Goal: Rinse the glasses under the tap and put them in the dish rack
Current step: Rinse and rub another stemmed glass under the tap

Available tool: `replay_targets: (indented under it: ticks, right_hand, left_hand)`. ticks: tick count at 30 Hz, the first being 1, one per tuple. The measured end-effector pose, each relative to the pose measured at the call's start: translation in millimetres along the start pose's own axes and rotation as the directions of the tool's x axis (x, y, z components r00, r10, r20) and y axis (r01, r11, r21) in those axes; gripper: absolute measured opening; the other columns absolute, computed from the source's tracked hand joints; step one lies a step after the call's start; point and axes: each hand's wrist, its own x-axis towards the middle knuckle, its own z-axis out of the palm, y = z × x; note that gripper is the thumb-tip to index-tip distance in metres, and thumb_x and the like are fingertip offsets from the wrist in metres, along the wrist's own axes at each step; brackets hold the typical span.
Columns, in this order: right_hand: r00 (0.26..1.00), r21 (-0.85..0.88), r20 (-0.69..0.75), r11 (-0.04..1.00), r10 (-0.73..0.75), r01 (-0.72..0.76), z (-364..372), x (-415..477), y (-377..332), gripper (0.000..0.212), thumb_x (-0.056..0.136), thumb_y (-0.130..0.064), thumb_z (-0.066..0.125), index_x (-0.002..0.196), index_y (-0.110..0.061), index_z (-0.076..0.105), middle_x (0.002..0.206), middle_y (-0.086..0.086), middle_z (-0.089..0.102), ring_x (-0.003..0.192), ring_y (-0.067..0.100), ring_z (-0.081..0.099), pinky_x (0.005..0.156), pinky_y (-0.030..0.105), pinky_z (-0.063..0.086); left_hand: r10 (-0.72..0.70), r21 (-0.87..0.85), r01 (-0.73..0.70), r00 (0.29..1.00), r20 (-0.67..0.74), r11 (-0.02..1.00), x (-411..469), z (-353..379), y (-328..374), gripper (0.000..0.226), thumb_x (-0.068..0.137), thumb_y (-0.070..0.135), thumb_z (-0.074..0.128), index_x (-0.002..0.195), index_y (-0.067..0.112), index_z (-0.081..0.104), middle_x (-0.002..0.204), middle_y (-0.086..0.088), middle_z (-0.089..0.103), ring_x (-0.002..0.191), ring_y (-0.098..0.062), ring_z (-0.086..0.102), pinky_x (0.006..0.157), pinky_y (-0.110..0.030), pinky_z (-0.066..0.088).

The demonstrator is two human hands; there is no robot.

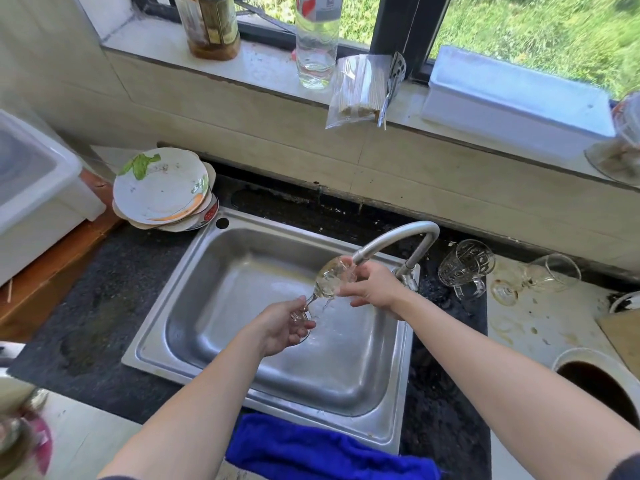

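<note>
Left hand (284, 323): fingers curled round the stem and foot of a clear stemmed wine glass (329, 282). The glass is tilted over the stainless steel sink (194, 271), mouth at the spout of the curved metal tap (398, 237).
Right hand (370, 285): fingers wrapped on the bowl.
Judged light, thin-walled, brittle and slippery when wet. The stem is the weak point, so support the bowl too.
Appearance: transparent, wet, faint yellowish cast.
Right, on the bench (536, 323): patterned glass mug (465, 265); second stemmed glass (540, 275) on its side.
</note>
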Motion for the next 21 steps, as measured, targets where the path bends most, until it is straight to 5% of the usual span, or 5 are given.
replay_targets:
  ticks: [4,8,12,17,21]
  right_hand:
    - [0.994,0.067,-0.079,0.996,0.07,-0.065,5.8,3.7,-6.6,0.054,0.069,-0.025,0.087,0.111,-0.007,0.06,0.098,0.012,0.067,0.067,0.017,0.065,0.058,0.027,0.054]
    - [0.973,0.149,-0.06,0.966,0.221,-0.21,5.1,2.2,0.1,0.052,0.079,-0.04,0.078,0.115,-0.008,0.059,0.103,0.013,0.066,0.08,0.023,0.072,0.063,0.031,0.059]
    - [0.968,0.161,-0.106,0.964,0.229,-0.21,5.2,-0.4,14.5,0.039,0.086,-0.036,0.072,0.118,-0.017,0.06,0.111,0.006,0.065,0.091,0.026,0.072,0.064,0.033,0.057]
    - [0.96,0.222,-0.213,0.966,0.183,-0.135,2.5,-6.3,21.4,0.022,0.089,-0.024,0.067,0.108,-0.014,0.069,0.109,0.007,0.07,0.085,0.021,0.072,0.052,0.026,0.048]
    - [0.968,0.337,-0.193,0.938,0.159,-0.087,1.6,-14.2,9.6,0.017,0.091,-0.024,0.064,0.104,-0.013,0.069,0.103,0.004,0.071,0.077,0.017,0.071,0.053,0.024,0.048]
  left_hand:
    - [0.121,-0.042,-0.127,0.984,-0.127,0.991,1.4,6.8,6.0,0.012,0.096,0.021,0.052,0.099,0.009,0.05,0.07,-0.012,0.055,0.046,-0.019,0.048,0.038,-0.019,0.036]
    - [0.359,0.182,-0.317,0.884,-0.299,0.931,-10.4,18.3,19.8,0.017,0.087,0.016,0.06,0.077,0.015,0.047,0.065,-0.006,0.045,0.049,-0.02,0.038,0.039,-0.02,0.026]
    - [0.731,0.773,-0.304,0.622,-0.282,0.557,-32.4,32.7,35.1,0.015,0.08,0.023,0.059,0.074,0.016,0.047,0.066,0.002,0.052,0.071,-0.028,0.049,0.065,-0.035,0.04]
    - [0.904,0.952,-0.26,0.426,-0.037,0.161,-50.0,44.8,46.9,0.017,0.087,0.029,0.054,0.081,0.02,0.041,0.083,-0.002,0.056,0.074,-0.029,0.053,0.064,-0.034,0.035]
    - [0.853,0.8,-0.474,0.514,-0.088,0.367,-27.8,40.1,43.8,0.012,0.088,0.024,0.058,0.082,0.017,0.049,0.075,0.002,0.054,0.071,-0.023,0.051,0.065,-0.035,0.04]
